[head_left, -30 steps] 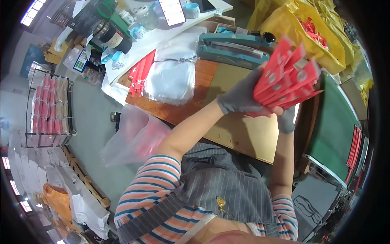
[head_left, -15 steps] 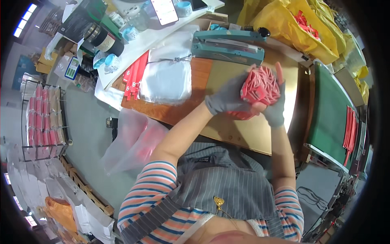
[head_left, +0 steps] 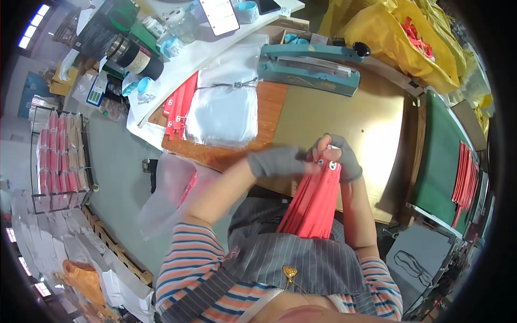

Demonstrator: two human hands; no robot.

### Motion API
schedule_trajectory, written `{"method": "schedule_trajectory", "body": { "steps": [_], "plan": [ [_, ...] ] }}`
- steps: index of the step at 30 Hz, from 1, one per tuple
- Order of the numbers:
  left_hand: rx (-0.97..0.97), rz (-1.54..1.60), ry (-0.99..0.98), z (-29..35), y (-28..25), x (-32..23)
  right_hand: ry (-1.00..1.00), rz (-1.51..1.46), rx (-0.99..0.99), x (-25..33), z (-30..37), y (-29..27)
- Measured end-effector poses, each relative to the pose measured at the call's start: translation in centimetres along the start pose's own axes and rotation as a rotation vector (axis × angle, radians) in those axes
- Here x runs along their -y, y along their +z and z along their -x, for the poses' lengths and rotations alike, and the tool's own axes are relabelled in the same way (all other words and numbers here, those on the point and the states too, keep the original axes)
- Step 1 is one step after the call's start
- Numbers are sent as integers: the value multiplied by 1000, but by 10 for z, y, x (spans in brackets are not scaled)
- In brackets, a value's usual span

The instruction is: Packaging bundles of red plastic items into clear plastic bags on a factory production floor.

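red packs hung from both hands, long axis toward torso | left hand pinched top | right hand gripped top, over counter

The counter is a wooden surface with a tan top sheet covering most of it. A teal heat sealer lies along its far edge. A stack of clear plastic bags lies at its left end, with a row of red packets just beside the stack, at the left edge.
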State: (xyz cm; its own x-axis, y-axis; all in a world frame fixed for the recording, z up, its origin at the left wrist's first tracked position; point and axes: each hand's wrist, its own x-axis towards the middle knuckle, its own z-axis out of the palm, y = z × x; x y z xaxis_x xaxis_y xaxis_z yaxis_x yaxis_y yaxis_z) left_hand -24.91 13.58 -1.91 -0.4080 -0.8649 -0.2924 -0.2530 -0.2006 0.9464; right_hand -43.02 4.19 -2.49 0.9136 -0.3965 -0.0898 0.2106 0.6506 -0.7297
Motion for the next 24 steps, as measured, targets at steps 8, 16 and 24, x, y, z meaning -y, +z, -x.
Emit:
{"method": "schedule_trajectory", "body": {
  "steps": [8, 16, 24],
  "plan": [
    [-1768, -462, 147, 15, -282, 31, 112, -111, -192, -37, -26, -34],
    [-1554, -344, 148, -12, -287, 19, 152, -43, -197, -30, -41, -45],
    [-1562, -277, 232, -11, -289, 20, 153, -18, -197, -31, -44, -47]
  ]
}}
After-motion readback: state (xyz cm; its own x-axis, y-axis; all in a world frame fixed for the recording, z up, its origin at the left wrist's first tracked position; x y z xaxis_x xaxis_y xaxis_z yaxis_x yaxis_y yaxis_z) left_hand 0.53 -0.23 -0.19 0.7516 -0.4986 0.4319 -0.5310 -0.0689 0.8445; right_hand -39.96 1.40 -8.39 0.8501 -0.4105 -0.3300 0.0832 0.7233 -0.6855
